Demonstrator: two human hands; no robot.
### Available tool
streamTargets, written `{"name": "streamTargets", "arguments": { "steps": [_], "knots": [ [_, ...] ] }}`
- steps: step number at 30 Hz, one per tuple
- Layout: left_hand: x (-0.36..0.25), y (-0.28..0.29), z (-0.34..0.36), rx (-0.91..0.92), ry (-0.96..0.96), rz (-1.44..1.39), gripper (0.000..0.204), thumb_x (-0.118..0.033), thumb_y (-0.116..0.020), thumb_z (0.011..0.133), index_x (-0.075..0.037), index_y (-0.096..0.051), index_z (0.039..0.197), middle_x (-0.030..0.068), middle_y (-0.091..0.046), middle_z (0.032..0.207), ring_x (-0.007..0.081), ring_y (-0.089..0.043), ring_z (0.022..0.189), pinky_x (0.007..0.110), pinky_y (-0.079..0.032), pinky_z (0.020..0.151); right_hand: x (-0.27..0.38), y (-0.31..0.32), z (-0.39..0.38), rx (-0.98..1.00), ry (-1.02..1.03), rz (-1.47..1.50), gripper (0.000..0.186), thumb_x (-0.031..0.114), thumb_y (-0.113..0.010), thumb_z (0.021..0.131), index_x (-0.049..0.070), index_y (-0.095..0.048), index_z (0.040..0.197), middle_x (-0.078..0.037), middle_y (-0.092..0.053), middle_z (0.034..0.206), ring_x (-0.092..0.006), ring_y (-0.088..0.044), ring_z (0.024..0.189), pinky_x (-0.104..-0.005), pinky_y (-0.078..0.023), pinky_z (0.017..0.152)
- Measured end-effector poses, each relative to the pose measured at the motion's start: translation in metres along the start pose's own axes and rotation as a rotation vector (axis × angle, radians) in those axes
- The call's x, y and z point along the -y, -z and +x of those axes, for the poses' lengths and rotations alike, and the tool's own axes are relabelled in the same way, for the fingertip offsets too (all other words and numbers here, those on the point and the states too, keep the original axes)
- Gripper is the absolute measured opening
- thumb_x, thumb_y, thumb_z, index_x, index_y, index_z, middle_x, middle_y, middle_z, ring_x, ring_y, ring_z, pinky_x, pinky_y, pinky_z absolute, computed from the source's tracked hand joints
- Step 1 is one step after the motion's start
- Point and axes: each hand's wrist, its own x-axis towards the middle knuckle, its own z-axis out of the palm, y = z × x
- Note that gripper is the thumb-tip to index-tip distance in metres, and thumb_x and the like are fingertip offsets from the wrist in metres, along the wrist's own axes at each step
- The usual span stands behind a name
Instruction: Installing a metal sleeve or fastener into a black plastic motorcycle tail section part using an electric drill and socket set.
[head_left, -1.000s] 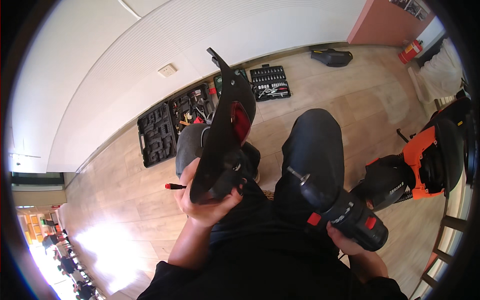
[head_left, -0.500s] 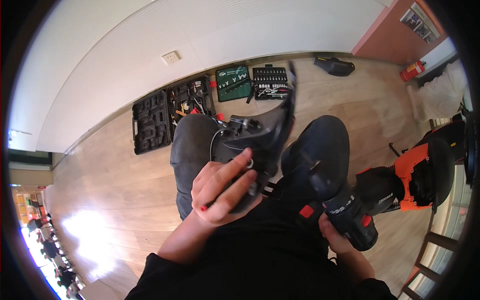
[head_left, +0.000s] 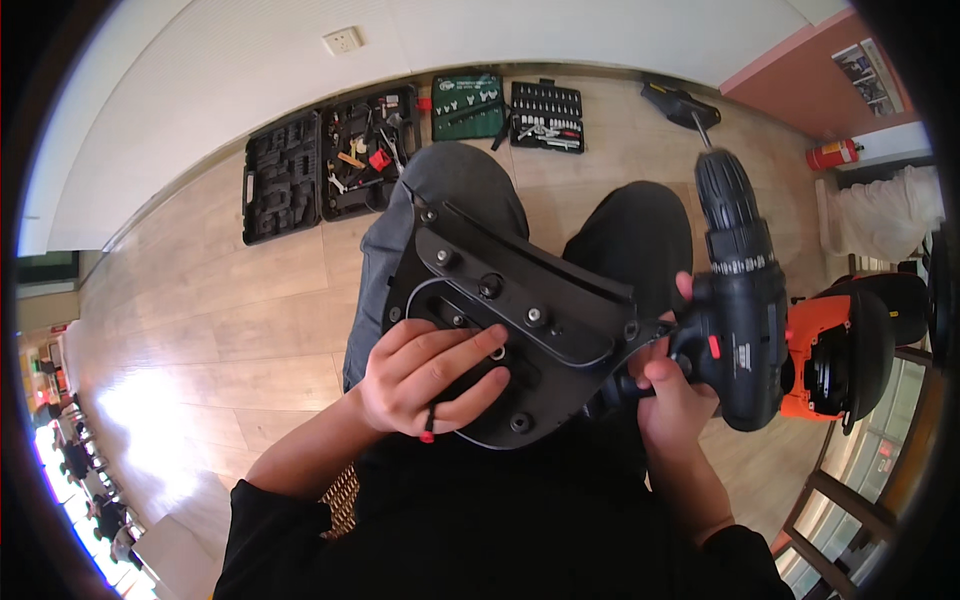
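A curved black plastic panel point(head_left: 575, 335), with several bolts and round holes in it, lies tilted across my lap. My left hand point(head_left: 430, 380) grips its near left side, the fingers spread over its face and one fingertip beside a small ring-shaped hole. A black cordless drill point(head_left: 740, 320) with a red switch stands nose-up on the right, a long thin bit point(head_left: 703, 132) in its chuck. My right hand point(head_left: 678, 400) is closed round the drill's handle, mostly hidden. Its thumb and fingers are close by the panel's right corner; whether they touch it I cannot tell.
On the floor ahead lie an open black toolbox point(head_left: 283, 180) with loose tools, a green wrench pouch point(head_left: 468, 108) and a socket set point(head_left: 547, 112). A black-and-yellow object point(head_left: 675, 102) lies by the wall. To the right stand an orange-and-black machine part point(head_left: 835, 350) and a fire extinguisher point(head_left: 834, 154).
The panel has turned from nearly edge-on to face up, showing its bolts. The drill has swung upright and my right hand has come up towards the panel's right corner.
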Motion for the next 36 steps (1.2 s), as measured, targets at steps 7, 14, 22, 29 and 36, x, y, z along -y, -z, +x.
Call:
{"name": "streamTargets", "arguments": {
  "steps": [7,14,22,29,36],
  "knots": [
    [-0.001,0.002,-0.01,0.009,0.147,-0.036,0.035,-0.005,-0.071,0.078,0.004,-0.068,0.112,0.0201,-0.074,0.111,0.0214,-0.069,0.082,0.03,-0.052,0.068,-0.001,-0.014,0.008,0.126,0.101,-0.168,0.087,0.001,-0.09,0.075,-0.001,-0.043,0.148,-0.002,-0.058,0.087,-0.0102,-0.057,0.083,-0.0247,-0.048,0.082],
    [0.001,0.002,-0.006,-0.022,0.125,-0.052,0.036,-0.005,-0.071,0.076,0.004,-0.069,0.111,0.0204,-0.074,0.112,0.0213,-0.068,0.08,0.03,-0.051,0.067,-0.005,-0.026,0.011,0.046,0.269,-0.242,0.094,0.022,-0.092,0.076,0.001,-0.038,0.15,-0.014,-0.064,0.124,-0.009,-0.059,0.08,-0.0214,-0.047,0.067],
    [-0.001,0.007,-0.001,0.054,0.178,-0.083,0.045,-0.003,-0.072,0.07,0.005,-0.069,0.115,0.0204,-0.072,0.112,0.0238,-0.067,0.08,0.032,-0.051,0.067,-0.006,-0.026,0.01,0.044,0.283,-0.31,0.117,0.028,-0.093,0.076,0.015,-0.014,0.162,-0.023,-0.06,0.135,-0.0113,-0.062,0.08,-0.0247,-0.051,0.073],
    [-0.001,0.01,-0.005,0.086,0.212,-0.112,0.048,-0.009,-0.077,0.071,0.006,-0.069,0.116,0.0209,-0.073,0.109,0.0303,-0.069,0.085,0.037,-0.055,0.074,-0.002,-0.042,0.012,0.011,0.254,-0.237,0.117,0.019,-0.09,0.078,0.016,-0.009,0.162,-0.023,-0.06,0.134,-0.0101,-0.061,0.072,-0.0191,-0.048,0.056],
    [-0.005,0.009,-0.002,0.056,0.251,-0.141,0.053,-0.009,-0.078,0.064,0.008,-0.069,0.113,0.0214,-0.072,0.109,0.0295,-0.068,0.084,0.037,-0.054,0.073,-0.002,-0.035,0.008,0.055,0.16,-0.216,0.107,0.017,-0.088,0.08,0.015,-0.017,0.16,-0.022,-0.06,0.137,-0.0063,-0.059,0.066,-0.0173,-0.042,0.046]
  ]
}}
